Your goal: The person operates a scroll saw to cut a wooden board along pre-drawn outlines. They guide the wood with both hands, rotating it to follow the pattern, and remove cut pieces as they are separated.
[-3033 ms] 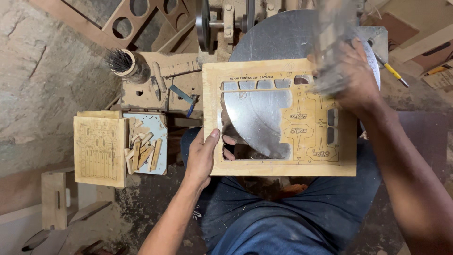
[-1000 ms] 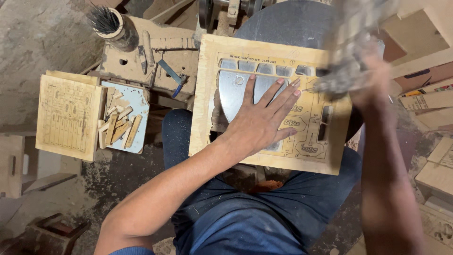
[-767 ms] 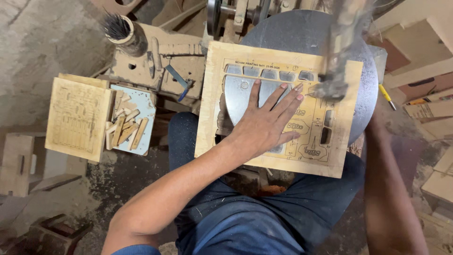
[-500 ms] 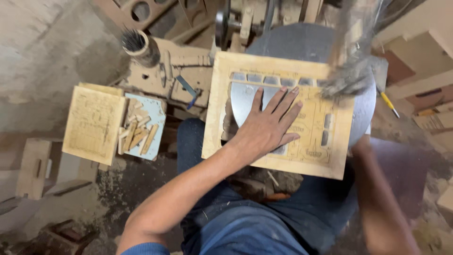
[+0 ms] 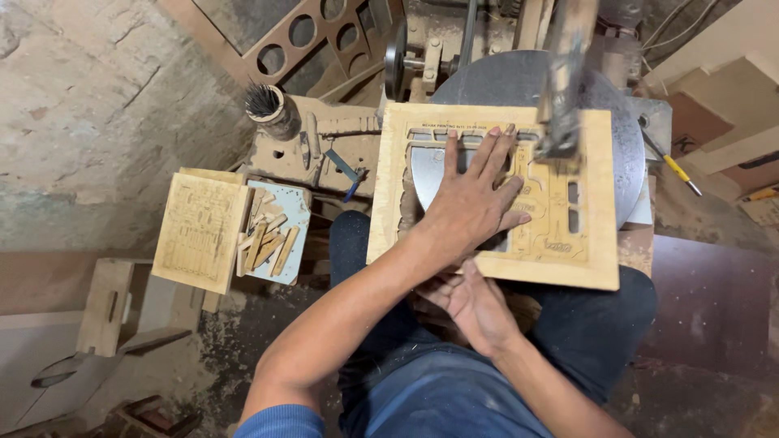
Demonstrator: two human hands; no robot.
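The left hand's fingers (image 5: 487,154) lay spread apart and flat, pointing toward twelve o'clock, pressed on the panel (image 5: 596,203) and partly over its large cut-out. The left hand (image 5: 471,203) gripped nothing; it only bore down on the wood. The right hand (image 5: 475,304) sat at six o'clock from the left one, just below the panel's near edge, palm up, its fingers loosely curled toward the edge; whether they touched the underside could not be told.

The panel was a pale, square sheet of thin board, cut through with slots and small shapes, lying flat on the round grey table (image 5: 617,146) of a saw. The metal showed through the cut-out at ten o'clock from the left hand. A blurred vertical blade guide (image 5: 564,89) came down onto the panel at one o'clock from the fingertips, just beside them.

At nine o'clock, well apart from the panel, a second engraved board (image 5: 199,231) rested tilted beside a light blue tray (image 5: 299,211) holding small wooden pieces (image 5: 264,239). At eleven o'clock stood a brush (image 5: 272,109) with dark bristles upward. A yellow pencil (image 5: 677,172) lay at three o'clock past the table. The person's blue trousers (image 5: 438,389) filled the lower middle.
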